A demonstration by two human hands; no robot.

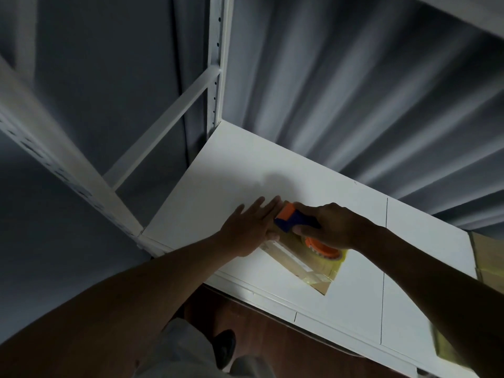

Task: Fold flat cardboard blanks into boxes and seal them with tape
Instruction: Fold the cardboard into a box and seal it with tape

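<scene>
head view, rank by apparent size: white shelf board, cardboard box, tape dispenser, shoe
1. white shelf board
2. cardboard box, partly hidden by the hands
3. tape dispenser, partly hidden by the right hand
4. shoe, farther away, so unsure against the dispenser

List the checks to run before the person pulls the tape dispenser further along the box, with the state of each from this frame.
1. Right hand grips the tape dispenser by its blue handle: ok.
2. Left hand lies flat with straight fingers on the cardboard box, steadying it: ok.
3. Box rests fully on the white shelf board, back from its front edge: ok.
4. Tape already laid along the box top toward the near end: ok, a glossy strip shows there.
5. Flaps closed flush under the tape: cannot tell, the hands and dispenser cover the seam.
6. Left fingers out of the dispenser's path: not ok, they lie right beside its orange head.
</scene>
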